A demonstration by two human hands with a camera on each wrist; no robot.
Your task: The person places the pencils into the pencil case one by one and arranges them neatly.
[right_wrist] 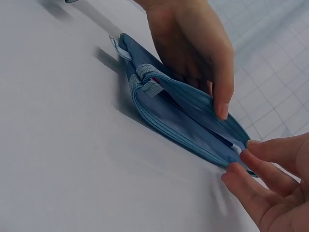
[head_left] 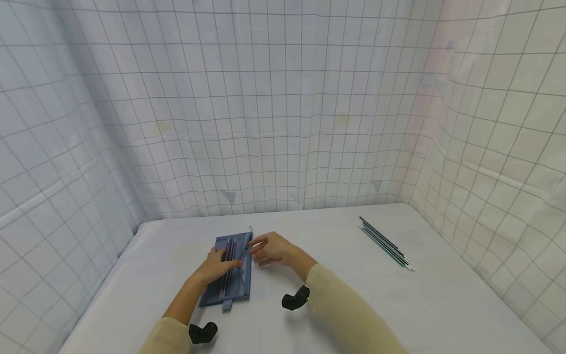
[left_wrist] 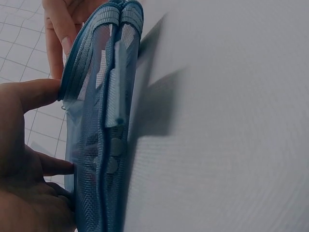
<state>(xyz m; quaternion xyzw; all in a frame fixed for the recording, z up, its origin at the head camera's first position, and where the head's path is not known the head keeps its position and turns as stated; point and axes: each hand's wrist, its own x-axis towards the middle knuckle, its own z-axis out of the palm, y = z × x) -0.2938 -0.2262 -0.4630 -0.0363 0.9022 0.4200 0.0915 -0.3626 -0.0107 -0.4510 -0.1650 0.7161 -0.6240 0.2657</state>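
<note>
A blue zippered pencil case (head_left: 239, 282) with mesh sides lies on the white table, left of centre in the head view. Several dark pencils (head_left: 228, 263) show through its upper face. My left hand (head_left: 214, 269) rests across the case with fingers spread, the thumb at the zip edge. In the right wrist view the zipped side gapes, and a pale pencil end (right_wrist: 236, 148) shows inside. My right hand (head_left: 271, 248) is at the far end of that opening, its extended fingertips right at the two zip edges. A fabric tab (head_left: 227, 305) sticks out at the near end.
Several dark and green pencils (head_left: 385, 244) lie in a loose bundle on the right of the table (head_left: 318, 305). White grid-patterned curtains (head_left: 287, 108) stand behind and along both sides. A black wrist device (head_left: 295, 298) sits at each sleeve cuff.
</note>
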